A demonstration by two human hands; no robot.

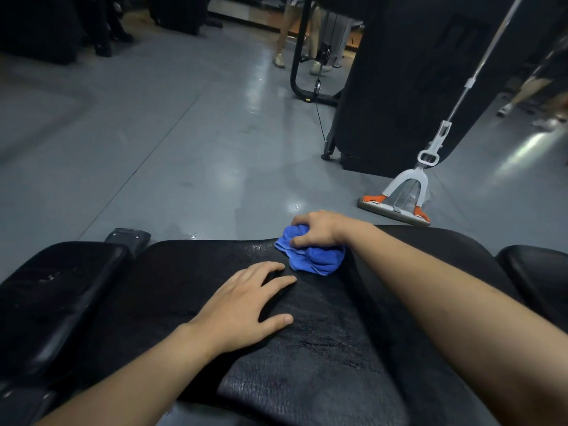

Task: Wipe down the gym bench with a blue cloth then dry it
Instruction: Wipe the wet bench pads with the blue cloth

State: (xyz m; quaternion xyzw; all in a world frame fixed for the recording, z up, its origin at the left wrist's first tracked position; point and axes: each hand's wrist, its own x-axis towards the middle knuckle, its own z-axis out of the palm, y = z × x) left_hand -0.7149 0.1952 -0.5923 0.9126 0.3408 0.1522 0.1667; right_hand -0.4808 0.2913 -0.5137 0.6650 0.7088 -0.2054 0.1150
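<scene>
A person's left hand (246,305) lies flat on the black padded bench (307,348), fingers (278,282) spread and holding nothing. Just beyond those fingertips, the right hand (316,229) curls its fingers around a bunched blue cloth (316,258) at the bench's far edge. A mop (399,195) stands on the grey floor (153,142) beyond.

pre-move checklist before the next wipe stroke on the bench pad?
1. Right hand grip on blue cloth: ok, fingers curled over the bunched cloth.
2. Cloth touching bench pad: ok, near the far edge.
3. Left hand bracing: ok, flat on the pad, fingers spread.
4. Stroke path: not ok, left hand lies just beside the cloth.
5. Pad wet: ok, sheen and droplets show.
6. Dry cloth for drying: cannot tell, none in view.
</scene>
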